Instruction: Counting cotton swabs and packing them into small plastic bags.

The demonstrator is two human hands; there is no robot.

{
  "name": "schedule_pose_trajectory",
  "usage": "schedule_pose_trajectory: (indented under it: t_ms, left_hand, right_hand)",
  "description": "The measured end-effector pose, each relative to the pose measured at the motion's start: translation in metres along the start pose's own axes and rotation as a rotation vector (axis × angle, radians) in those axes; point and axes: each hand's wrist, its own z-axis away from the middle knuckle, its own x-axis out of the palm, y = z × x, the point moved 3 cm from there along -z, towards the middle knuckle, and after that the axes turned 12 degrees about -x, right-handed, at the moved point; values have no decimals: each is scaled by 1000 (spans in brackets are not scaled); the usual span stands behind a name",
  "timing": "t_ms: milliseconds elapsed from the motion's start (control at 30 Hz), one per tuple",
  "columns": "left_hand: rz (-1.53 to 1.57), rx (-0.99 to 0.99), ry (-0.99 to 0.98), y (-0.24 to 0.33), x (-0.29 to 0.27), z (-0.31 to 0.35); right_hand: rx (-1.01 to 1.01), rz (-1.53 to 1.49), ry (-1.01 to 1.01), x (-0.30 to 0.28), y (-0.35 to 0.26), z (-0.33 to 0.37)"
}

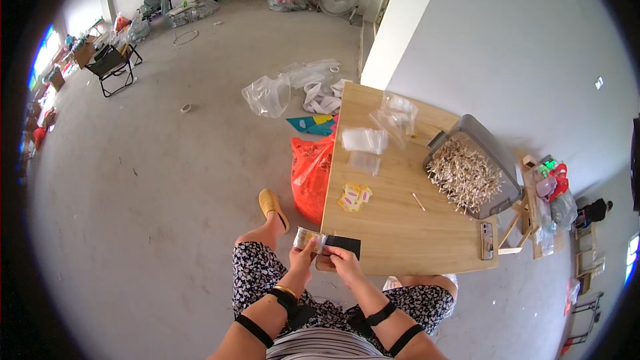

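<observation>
At the near left corner of the wooden table (400, 243), my left hand (301, 257) holds a small clear bag of cotton swabs (307, 236), its fingers wrapped round it. My right hand (343, 261) is closed at the bag's right end, fingertips pinched together there. Partly under my right hand lies a flat black rectangle (348, 246) at the table edge. Farther up the table are several small yellow-and-white cards (353, 197) and a single loose cotton swab (419, 201). A grey plastic bin (497, 160) tilts on its side, heaped with loose cotton swabs (463, 175).
Stacked clear bags (365, 141) and more clear plastic (395, 119) lie on the table's far part. A phone (487, 241) sits near the right edge. Beside the table stands a full red bag (311, 180), with plastic sheeting (268, 95) on the floor beyond.
</observation>
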Motion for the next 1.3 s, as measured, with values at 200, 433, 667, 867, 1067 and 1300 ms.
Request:
schedule_pose_trajectory:
  t_ms: [200,433,667,867,1067,1300]
  left_hand:
    - [-28,-111,35,2,-20,-12]
    - [-17,5,-7,38,-11,25]
    - [45,-82,-457,87,4,94]
    - [-645,353,-456,126,-8,134]
    - [-1077,495,-587,110,99,204]
    - [-1176,703,-427,94,119,248]
  right_hand:
    - [126,-34,-48,31,-12,-7]
    - [97,-47,-28,43,-23,-14]
    - [-343,15,-33,39,-96,13]
    - [-575,180,-169,15,-172,58]
    - [-738,390,-75,-28,-211,115]
    - [-884,452,74,-27,-229,139]
